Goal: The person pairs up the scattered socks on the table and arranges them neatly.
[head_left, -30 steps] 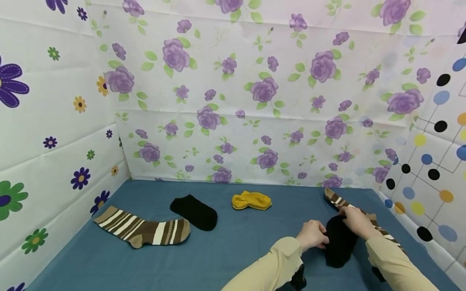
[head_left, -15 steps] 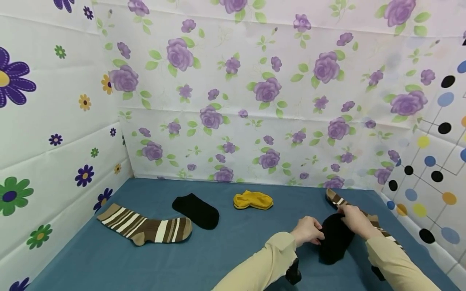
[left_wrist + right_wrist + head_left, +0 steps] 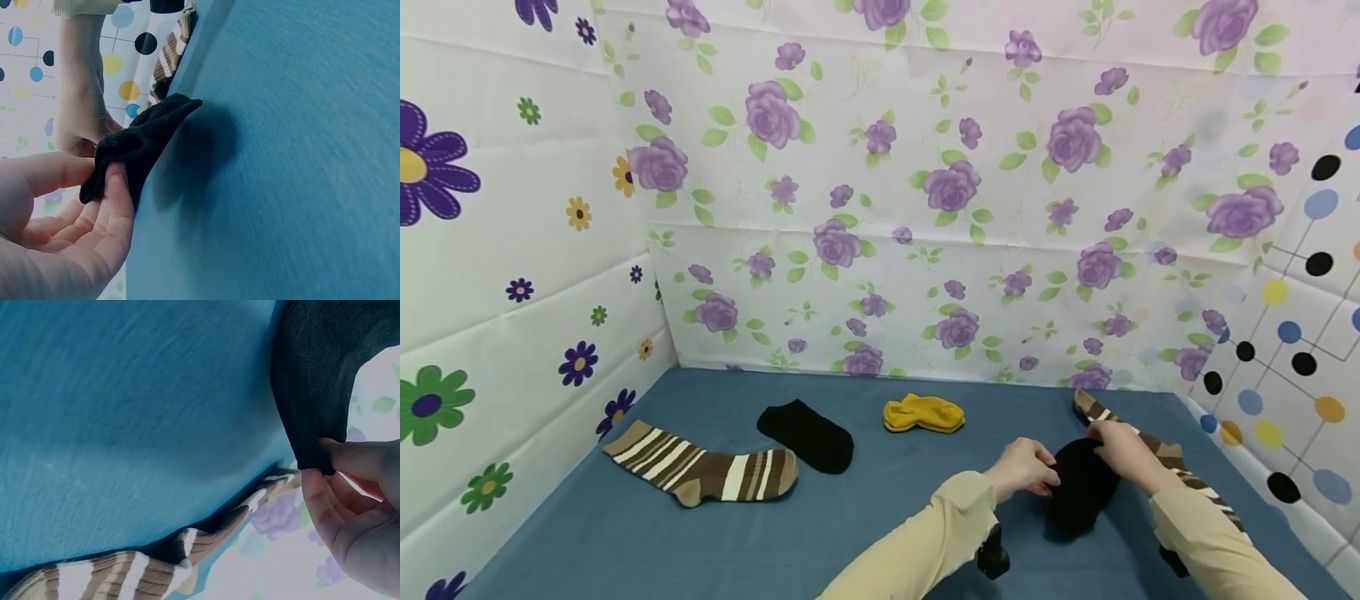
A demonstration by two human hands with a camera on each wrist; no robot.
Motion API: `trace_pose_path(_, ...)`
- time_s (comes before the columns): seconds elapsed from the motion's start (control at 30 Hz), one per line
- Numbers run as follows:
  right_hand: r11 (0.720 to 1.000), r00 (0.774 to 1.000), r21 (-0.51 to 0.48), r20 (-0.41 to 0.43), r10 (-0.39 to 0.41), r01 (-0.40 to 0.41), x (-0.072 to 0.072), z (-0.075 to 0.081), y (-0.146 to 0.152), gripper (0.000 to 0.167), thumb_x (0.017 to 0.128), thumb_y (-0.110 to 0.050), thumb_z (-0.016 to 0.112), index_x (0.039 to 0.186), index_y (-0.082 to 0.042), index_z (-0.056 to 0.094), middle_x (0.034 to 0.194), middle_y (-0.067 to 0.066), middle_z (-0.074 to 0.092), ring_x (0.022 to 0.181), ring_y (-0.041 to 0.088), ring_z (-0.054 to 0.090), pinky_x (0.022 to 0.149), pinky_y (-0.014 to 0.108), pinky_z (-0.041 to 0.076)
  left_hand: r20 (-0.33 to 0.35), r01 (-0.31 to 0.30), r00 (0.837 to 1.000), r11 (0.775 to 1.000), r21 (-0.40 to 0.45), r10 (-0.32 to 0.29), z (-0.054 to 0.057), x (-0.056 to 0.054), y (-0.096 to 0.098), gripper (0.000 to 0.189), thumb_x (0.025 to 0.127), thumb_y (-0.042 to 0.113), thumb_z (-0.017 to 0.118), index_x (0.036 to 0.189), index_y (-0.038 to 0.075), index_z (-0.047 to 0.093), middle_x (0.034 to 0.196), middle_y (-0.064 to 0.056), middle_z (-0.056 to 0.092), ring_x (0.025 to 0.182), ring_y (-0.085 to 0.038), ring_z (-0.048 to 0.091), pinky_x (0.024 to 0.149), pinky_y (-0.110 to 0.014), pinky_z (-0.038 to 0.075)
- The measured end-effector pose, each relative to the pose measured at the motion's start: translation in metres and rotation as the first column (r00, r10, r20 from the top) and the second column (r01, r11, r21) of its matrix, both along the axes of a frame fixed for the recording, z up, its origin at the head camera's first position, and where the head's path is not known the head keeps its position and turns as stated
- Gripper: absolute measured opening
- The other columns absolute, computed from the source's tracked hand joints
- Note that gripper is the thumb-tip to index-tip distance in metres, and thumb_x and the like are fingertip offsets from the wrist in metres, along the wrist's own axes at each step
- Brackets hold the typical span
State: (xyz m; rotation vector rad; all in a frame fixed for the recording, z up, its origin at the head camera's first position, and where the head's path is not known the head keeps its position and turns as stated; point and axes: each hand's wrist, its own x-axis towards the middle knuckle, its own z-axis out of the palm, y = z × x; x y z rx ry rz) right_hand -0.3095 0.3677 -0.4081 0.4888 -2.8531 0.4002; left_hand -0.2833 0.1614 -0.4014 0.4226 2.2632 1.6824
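Left fingers (image 3: 119, 203), right fingers (image 3: 362, 459) pinch edges of black sock (image 3: 1081, 487) | blue cloth (image 3: 880, 533) leftward | striped sock (image 3: 1171, 454) close rightward

Plain black sock (image 3: 1081, 487), pinched at two edges; raised over blue cloth (image 3: 700, 550)

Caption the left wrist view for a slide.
Left grip pinching a black sock over a blue surface, with the right grip and a striped sock beyond.
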Motion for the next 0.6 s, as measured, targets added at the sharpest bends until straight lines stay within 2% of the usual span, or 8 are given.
trace_pose_path(0.3,1.0,0.999,0.002,-0.039,0.022,-0.022,0.001,0.004,-0.009,0.016,0.071,0.012,0.068,0.08,0.004,0.059,0.076,0.012,0.058,0.071,0.032,0.057,0.061,0.042,0.046,0.025,0.05,0.998,0.999,0.02,-0.05,0.007,-0.003,-0.019,0.011,0.075,-0.009,0.066,0.082,-0.002,0.062,0.07,-0.004,0.055,0.063,-0.027,0.063,0.061,-0.034,0.051)
trace_pose_path(0.6,0.998,0.999,-0.036,-0.033,0.042,-0.043,0.003,0.006,-0.018,0.016,0.071,0.013,0.067,0.081,0.005,0.058,0.076,0.012,0.057,0.071,0.032,0.057,0.06,0.041,0.046,0.039,0.101,0.994,0.994,0.049,-0.103,0.005,-0.008,-0.037,0.011,0.076,-0.009,0.065,0.086,-0.005,0.062,0.072,-0.004,0.055,0.067,-0.03,0.063,0.065,-0.037,0.051)
